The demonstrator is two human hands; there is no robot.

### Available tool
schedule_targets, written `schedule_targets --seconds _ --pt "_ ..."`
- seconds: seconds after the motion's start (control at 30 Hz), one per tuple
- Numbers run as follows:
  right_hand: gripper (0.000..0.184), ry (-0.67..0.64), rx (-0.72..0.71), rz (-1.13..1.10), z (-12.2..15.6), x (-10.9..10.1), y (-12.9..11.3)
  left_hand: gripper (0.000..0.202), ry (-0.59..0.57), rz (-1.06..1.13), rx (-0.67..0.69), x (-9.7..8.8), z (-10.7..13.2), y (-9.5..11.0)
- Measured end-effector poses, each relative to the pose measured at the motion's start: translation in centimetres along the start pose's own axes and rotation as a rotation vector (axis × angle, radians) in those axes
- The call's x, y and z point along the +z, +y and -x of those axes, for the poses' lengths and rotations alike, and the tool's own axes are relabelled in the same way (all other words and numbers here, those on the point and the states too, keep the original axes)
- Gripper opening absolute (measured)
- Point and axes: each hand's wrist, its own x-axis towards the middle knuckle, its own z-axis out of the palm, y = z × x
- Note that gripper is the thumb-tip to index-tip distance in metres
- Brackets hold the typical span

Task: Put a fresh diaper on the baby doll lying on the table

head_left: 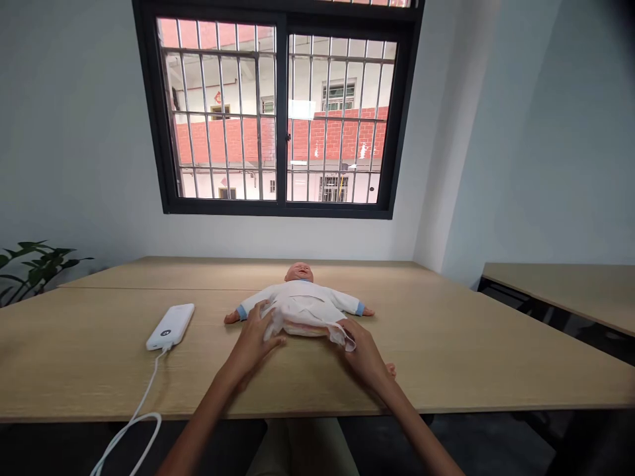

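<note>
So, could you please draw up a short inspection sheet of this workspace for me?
Surface: light wood-grain desk, its top in two sections with a seam across it.
Job's things: baby doll lying on its back in a white garment with blue cuffs; the garment's lower part is loose and rumpled.
Clutter: white power bank lying left of the doll.
Grippers: left hand has its fingers against the garment's side; right hand has its fingers at the garment's lower edge, beside the doll's foot.
Cables: white cable runs from the power bank over the desk's near edge.
Surroundings: barred window ahead, leafy plant at left, second desk at right.
</note>
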Motion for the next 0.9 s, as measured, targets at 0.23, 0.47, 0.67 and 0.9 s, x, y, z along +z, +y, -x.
schedule_targets --seconds 0.23,0.47,0.67,0.9 --pt "0.026 -0.024 0.034 0.041 0.1 0.1 -0.1 0.03 -0.014 0.024 0.102 -0.3 -0.3 1.0" --pt "0.041 -0.165 -0.115 0.234 -0.3 -0.1 -1.4 0.042 -0.18 -0.081 0.229 -1.4 -0.7 3.0" --pt "0.037 -0.227 -0.042 0.401 -1.0 0.3 -1.8 0.032 -0.219 -0.238 0.18 -1.4 -1.1 3.5" --pt "0.024 -0.096 -0.014 0.163 -1.7 0.1 -1.4 0.038 -0.133 -0.242 0.121 -2.0 -2.2 2.8"
